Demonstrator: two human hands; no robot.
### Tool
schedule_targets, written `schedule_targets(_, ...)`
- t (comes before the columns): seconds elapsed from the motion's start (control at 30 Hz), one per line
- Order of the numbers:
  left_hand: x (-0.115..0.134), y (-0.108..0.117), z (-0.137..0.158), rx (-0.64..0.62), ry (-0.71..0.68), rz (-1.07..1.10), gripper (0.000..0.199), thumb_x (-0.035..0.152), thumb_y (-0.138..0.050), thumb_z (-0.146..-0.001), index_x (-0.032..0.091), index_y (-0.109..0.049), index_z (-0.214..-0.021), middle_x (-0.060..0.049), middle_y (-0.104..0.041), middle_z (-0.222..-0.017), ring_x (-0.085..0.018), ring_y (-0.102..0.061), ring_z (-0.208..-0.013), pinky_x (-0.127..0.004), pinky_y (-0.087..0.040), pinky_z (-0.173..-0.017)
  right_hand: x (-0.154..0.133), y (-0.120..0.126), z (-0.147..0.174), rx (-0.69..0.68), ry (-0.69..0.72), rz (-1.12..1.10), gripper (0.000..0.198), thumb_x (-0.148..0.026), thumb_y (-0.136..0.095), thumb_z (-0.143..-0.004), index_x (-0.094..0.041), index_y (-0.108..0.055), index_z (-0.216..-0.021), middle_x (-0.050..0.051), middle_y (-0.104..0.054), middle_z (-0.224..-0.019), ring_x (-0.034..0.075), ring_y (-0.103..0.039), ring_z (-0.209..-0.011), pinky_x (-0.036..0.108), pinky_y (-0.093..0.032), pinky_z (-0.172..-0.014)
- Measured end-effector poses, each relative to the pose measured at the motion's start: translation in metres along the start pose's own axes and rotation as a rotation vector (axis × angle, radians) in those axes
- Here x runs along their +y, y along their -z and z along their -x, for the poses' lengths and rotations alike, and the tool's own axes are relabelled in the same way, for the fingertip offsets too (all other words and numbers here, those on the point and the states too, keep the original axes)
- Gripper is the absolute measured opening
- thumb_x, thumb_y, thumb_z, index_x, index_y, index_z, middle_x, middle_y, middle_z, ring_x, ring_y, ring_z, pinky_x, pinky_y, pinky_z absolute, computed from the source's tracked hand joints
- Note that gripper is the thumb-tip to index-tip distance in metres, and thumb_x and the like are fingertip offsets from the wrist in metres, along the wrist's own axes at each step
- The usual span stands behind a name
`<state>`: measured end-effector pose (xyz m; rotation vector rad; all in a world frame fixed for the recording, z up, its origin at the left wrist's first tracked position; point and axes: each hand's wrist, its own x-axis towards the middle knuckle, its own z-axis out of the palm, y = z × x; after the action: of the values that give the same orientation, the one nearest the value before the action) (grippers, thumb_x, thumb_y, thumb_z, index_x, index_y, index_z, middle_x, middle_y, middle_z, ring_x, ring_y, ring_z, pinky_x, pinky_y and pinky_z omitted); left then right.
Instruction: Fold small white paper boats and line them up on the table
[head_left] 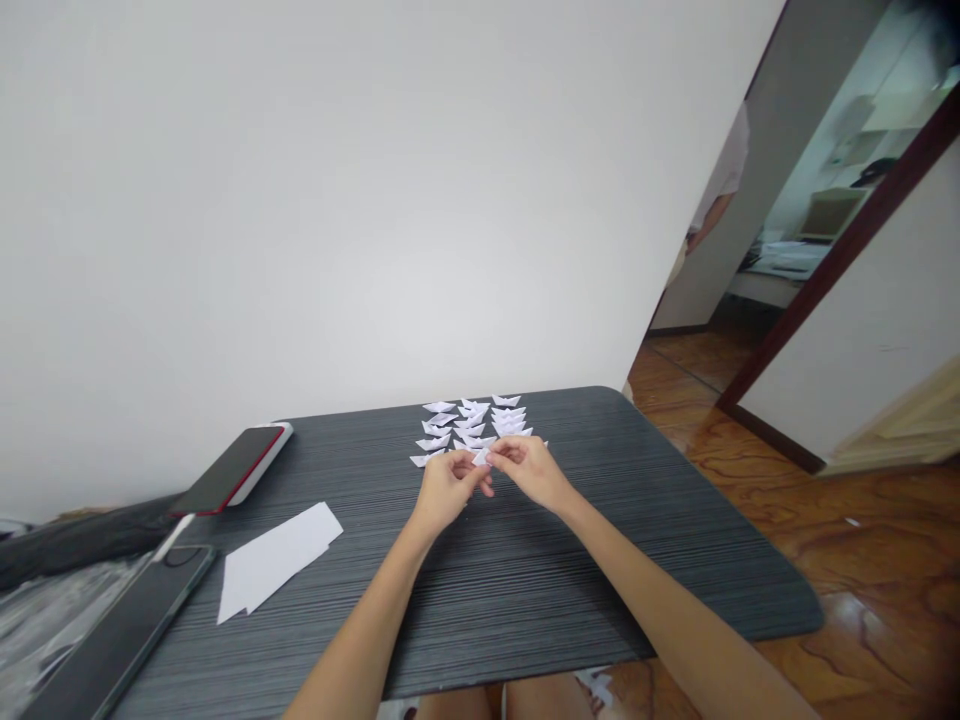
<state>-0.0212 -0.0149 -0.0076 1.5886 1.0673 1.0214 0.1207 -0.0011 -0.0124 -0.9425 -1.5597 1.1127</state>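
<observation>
Between my two hands, above the dark table (360, 630), is a small folded white paper (481, 457). My left hand (448, 487) pinches its left side, with thumb and forefinger together. From the right, my right hand (527, 466) grips the other side between thumb and fingertips. Its exact shape is partly hidden by my fingers. Just beyond my hands stand several small white paper boats (472, 420), set out in three columns. The nearest of them are partly covered by my hands.
White paper sheets (281, 555) lie on the table's left. Farther left are a dark tablet-like device with a red edge (236, 470) and a dark phone-like device (127, 630). A white wall (337, 200) borders the back. A person's arm (712, 220) shows near the doorway at right.
</observation>
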Motion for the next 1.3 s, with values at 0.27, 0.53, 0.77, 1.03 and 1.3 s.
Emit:
schedule_targets(0.27,0.005,-0.002,0.001,-0.051,-0.011,0.010,0.021,0.032,-0.051,-0.074,0.012,-0.049,-0.070,-0.004,-0.062,-0.059,-0.013,-0.059,-0.047,-0.018,-0.034,-0.039,-0.002,-0.001,0.004,0.046,0.096,0.202,0.012,-0.021,-0.051,-0.072,-0.014,-0.057,-0.066,0.001,-0.056,-0.060,0.012,-0.051,-0.057,0.023,-0.041,-0.055)
schedule_targets(0.53,0.011,-0.002,0.009,0.111,-0.175,-0.329,0.034,0.035,-0.041,-0.079,0.014,-0.047,-0.053,0.002,-0.051,-0.042,-0.007,-0.046,-0.036,-0.019,-0.035,-0.043,-0.012,-0.004,0.006,-0.042,0.082,0.085,0.008,-0.020,-0.049,-0.072,-0.015,-0.049,-0.065,-0.002,-0.047,-0.059,0.010,-0.044,-0.055,0.022,-0.036,-0.052)
schedule_targets(0.77,0.006,-0.006,0.008,0.152,-0.161,-0.318,0.036,0.036,-0.041,-0.079,0.015,-0.042,-0.050,0.004,-0.044,-0.039,-0.006,-0.040,-0.037,-0.018,-0.031,-0.043,-0.010,-0.006,0.004,-0.046,0.038,0.039,0.010,-0.018,-0.048,-0.071,-0.015,-0.045,-0.062,-0.004,-0.043,-0.056,0.009,-0.042,-0.053,0.022,-0.034,-0.051)
schedule_targets(1.03,0.009,0.005,0.003,0.170,-0.313,-0.443,0.021,0.031,-0.045,-0.078,0.016,-0.058,-0.072,0.000,-0.056,-0.060,-0.010,-0.048,-0.052,-0.019,-0.037,-0.049,-0.010,0.002,0.003,-0.027,0.110,0.189,0.010,-0.023,-0.050,-0.073,-0.015,-0.055,-0.072,0.000,-0.052,-0.062,0.010,-0.048,-0.057,0.021,-0.039,-0.053)
schedule_targets(1.3,0.011,0.007,0.004,0.180,-0.383,-0.366,0.016,0.025,-0.047,-0.077,0.016,-0.059,-0.072,-0.003,-0.058,-0.067,-0.012,-0.054,-0.059,-0.021,-0.043,-0.054,-0.018,0.003,0.007,0.048,0.230,0.332,0.013,-0.026,-0.053,-0.074,-0.016,-0.062,-0.073,0.001,-0.061,-0.065,0.010,-0.050,-0.054,0.021,-0.039,-0.052)
